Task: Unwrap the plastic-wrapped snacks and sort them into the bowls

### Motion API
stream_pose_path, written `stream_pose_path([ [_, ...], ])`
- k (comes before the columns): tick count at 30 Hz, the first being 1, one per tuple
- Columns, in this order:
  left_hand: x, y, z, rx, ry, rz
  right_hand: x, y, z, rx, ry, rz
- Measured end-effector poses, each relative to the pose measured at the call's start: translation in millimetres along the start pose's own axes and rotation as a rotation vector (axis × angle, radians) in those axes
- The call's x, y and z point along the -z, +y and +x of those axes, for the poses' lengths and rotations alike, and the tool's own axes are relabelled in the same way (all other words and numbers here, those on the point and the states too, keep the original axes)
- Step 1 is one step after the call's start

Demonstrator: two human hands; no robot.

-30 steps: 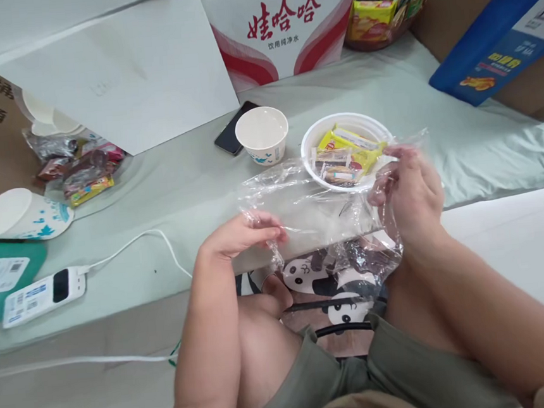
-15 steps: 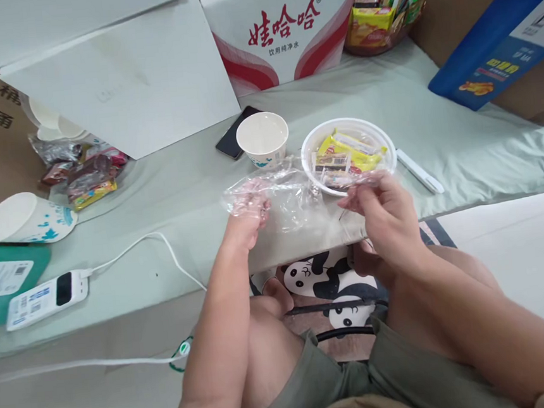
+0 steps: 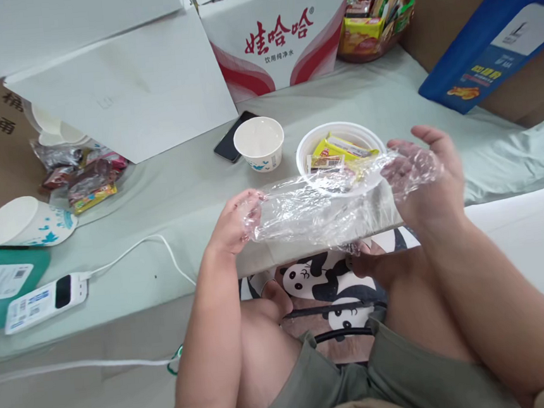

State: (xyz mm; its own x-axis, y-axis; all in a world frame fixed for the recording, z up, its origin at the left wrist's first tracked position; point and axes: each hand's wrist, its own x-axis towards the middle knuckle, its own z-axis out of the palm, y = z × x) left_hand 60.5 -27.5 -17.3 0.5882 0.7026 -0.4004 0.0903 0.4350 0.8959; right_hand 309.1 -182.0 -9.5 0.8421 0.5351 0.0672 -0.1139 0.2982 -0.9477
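A sheet of clear, crinkled plastic film (image 3: 310, 210) is stretched between my two hands, in front of and partly over the near rim of a white bowl (image 3: 301, 147). My left hand (image 3: 240, 219) is closed on the film's left end. At the other end, my right hand (image 3: 424, 168) has its palm turned up and its fingers spread and curled within the film, which drapes over them. Yellow snack packets (image 3: 346, 147) and a smaller wrapped packet (image 3: 325, 163) lie inside the bowl. Just left of it stands a white paper cup (image 3: 260, 145) with a blue pattern.
Behind the cup lies a dark phone (image 3: 233, 141). White cartons (image 3: 281, 38), a snack basket (image 3: 372, 46) and a blue jug (image 3: 482, 46) line the back. Leftward are a tipped paper cup (image 3: 26, 222), wrapped snacks (image 3: 91, 181) and a power bank (image 3: 47, 303) with a white cable.
My right hand has moved right and turned palm up, its pinch opening into spread fingers within the film. The film is stretched wider. My left hand has shifted slightly left.
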Motion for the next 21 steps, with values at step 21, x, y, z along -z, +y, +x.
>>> stream_pose_path([
  [21, -10.8, -9.1, 0.1, -0.202, 0.064, 0.210, -12.3, -4.9, -23.4, -0.090, -0.102, -0.352],
])
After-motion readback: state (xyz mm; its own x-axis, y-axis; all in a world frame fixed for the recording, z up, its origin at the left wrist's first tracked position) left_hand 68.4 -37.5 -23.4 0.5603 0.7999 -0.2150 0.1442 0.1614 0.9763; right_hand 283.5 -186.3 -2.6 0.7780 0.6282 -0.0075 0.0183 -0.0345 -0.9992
